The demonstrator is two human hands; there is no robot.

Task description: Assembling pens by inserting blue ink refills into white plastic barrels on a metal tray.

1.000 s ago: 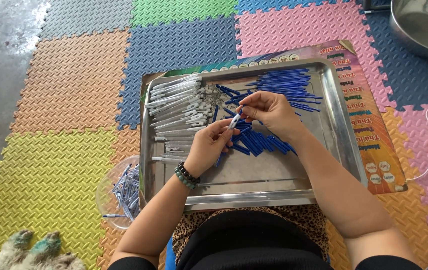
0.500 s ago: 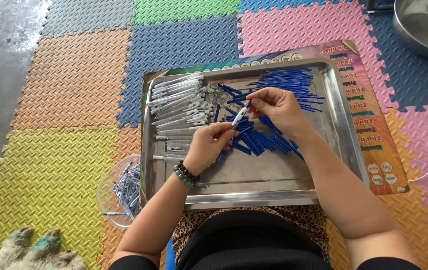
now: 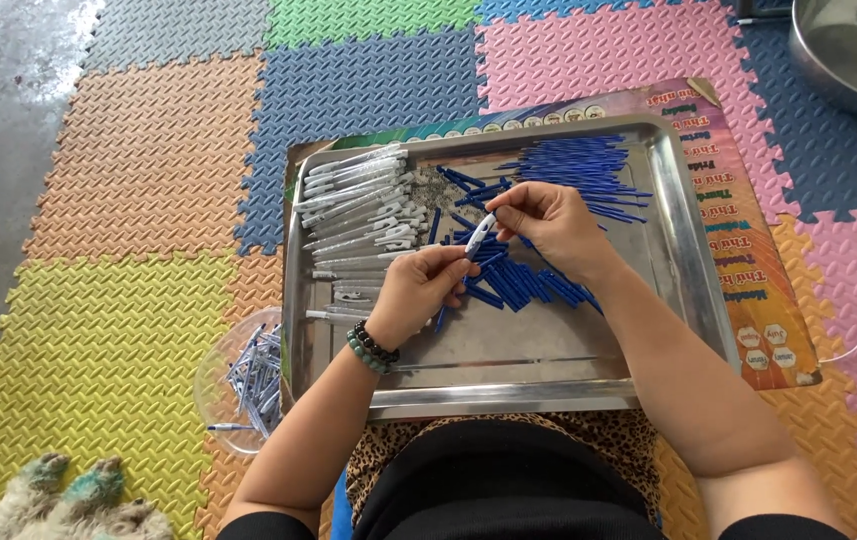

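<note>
Head view, looking straight down on a person seated at a metal tray (image 3: 688,300) on coloured foam floor mats (image 3: 138,170). Nearest the body, the tray's near edge crosses the lap; the strip of tray along it is bare metal.

Left of the tray's near-left corner: a clear plastic bowl (image 3: 216,385) with assembled pens lying in it.

Over the tray's middle, both hands meet on one pen barrel (image 3: 481,233), white with blue, held tilted. Left hand (image 3: 416,295), beaded bracelet at the wrist, has thumb and fingertips pinched on the barrel's lower end. Right hand (image 3: 553,228) has thumb and forefinger closed on the upper end. Barrel spans the gap between the two sets of fingertips, clear of the tray floor.

Beneath and beside the hands: loose blue pen parts (image 3: 523,285) scattered at centre. Along the tray's left edge: a stack of white pen barrels (image 3: 358,215), laid roughly parallel. Toward the far-right corner: a bundle of blue refills (image 3: 578,165) lying crosswise.

Under the tray's right edge: a printed poster (image 3: 758,260). Beyond, at the mats' far right: part of a metal basin (image 3: 848,50).
</note>
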